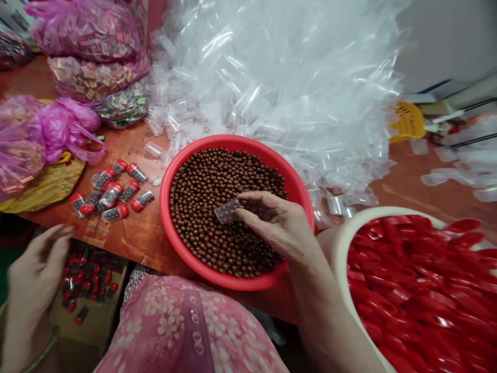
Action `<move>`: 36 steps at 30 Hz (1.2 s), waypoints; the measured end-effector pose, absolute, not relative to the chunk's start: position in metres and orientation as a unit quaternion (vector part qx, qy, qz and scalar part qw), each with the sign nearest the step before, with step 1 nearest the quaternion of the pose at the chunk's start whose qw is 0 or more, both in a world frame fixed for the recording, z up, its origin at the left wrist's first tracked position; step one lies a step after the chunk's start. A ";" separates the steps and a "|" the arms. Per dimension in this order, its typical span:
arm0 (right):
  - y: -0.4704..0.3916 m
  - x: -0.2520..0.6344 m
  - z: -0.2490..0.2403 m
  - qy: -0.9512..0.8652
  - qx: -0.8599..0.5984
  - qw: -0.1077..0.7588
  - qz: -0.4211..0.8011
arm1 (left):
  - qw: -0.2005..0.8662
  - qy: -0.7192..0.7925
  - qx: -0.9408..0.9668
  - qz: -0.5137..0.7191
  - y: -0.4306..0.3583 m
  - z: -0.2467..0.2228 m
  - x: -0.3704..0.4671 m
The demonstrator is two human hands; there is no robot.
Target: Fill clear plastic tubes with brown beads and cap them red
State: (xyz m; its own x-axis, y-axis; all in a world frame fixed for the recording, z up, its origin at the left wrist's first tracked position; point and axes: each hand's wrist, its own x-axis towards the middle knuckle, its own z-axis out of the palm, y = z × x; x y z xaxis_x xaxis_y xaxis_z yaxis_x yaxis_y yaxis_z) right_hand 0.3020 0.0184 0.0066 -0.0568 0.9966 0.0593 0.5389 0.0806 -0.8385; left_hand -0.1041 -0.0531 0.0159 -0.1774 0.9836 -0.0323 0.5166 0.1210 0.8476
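Between the thumb and fingers of my right hand [272, 220] is a small clear plastic container [227, 212], tilted, with dark balls showing through its wall. It is held just over the glossy brown balls [209, 191] that fill a red basin [166, 207]. My left hand [37, 280], slightly blurred, is above a cardboard box [87, 336] at the lower left. Its fingers are loosely stretched and I see nothing in them. Inside that box lie several filled containers with red caps [91, 277]. More red-capped containers [111, 196] lie in a group on the table left of the basin.
A large heap of clear empty containers [272, 88] rises behind the basin. At the right stands a cream tub [345, 243] full of red plastic caps [423, 295]. Pink bags [89, 36] of small packets are stacked back left. A yellow basket [409, 122] sits back right.
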 end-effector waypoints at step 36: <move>0.030 0.301 0.009 -0.571 -0.528 0.389 0.494 | 0.761 0.351 0.509 0.197 0.064 0.006 0.106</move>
State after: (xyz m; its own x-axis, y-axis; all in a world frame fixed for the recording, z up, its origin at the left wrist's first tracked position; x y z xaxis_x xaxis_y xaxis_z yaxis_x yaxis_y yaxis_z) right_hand 0.3012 0.0305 0.0090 -0.1406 0.9871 -0.0772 0.2179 -0.0452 -0.9749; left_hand 0.1056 0.0641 0.0058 0.6761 0.6573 -0.3330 0.0575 0.4034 0.9132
